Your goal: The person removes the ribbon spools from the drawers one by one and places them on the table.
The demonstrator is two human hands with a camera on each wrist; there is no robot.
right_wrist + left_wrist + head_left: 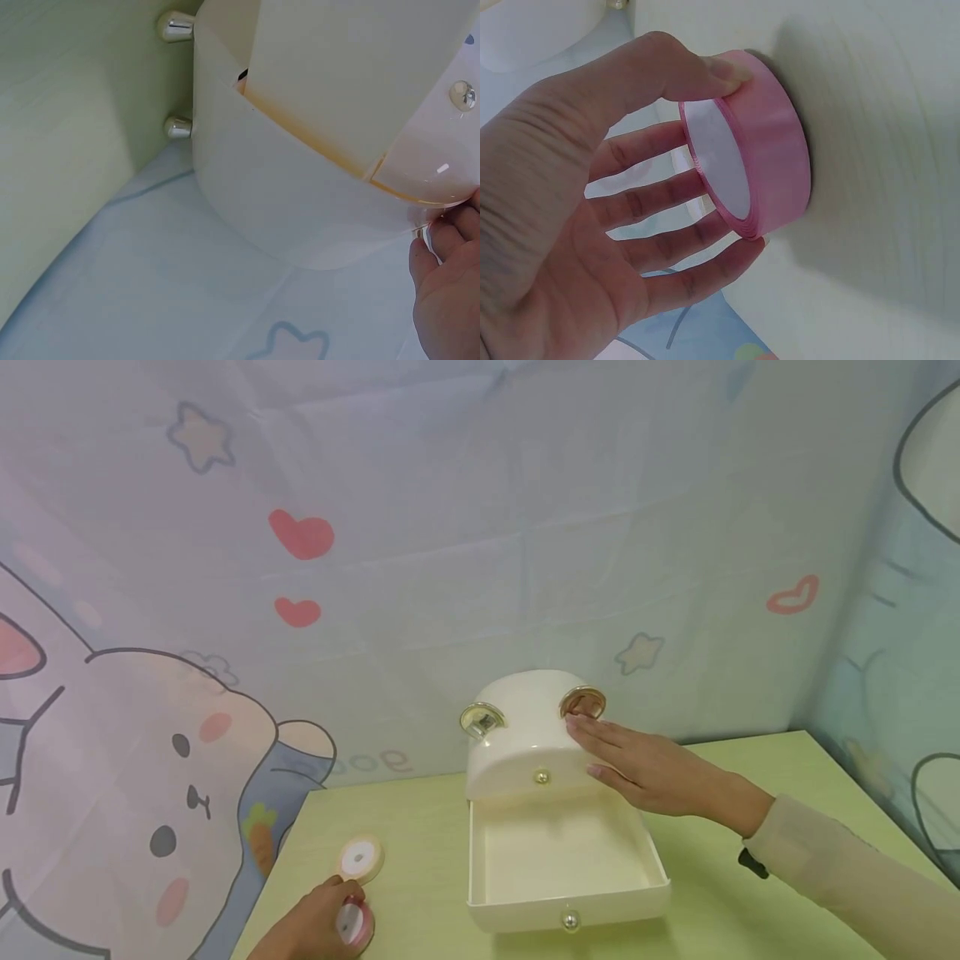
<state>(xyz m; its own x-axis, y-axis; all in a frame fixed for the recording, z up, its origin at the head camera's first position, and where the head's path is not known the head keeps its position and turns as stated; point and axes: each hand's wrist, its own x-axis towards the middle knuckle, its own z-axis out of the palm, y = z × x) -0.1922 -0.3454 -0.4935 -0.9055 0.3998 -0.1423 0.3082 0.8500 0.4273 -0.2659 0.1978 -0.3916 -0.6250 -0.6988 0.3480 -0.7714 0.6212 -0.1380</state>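
Observation:
My left hand (318, 920) grips a roll of pink ribbon (772, 142) at the table's left front. In the left wrist view its thumb lies on the rim and the other fingers reach around the far side. A roll of cream ribbon (361, 858) lies just beyond it. My right hand (656, 768), fingers fairly straight, rests against the right side of a white storage box (536, 714), by one gold-rimmed ear (582, 702). The lower drawer (566, 906) of this box is pulled out, and nothing shows inside it.
A second gold-rimmed ear (482, 720) sticks out at the box's left. Small round knobs sit on the upper front (542, 776) and on the drawer. The pale green table (420, 827) ends at a cartoon-printed cloth (420, 610) behind.

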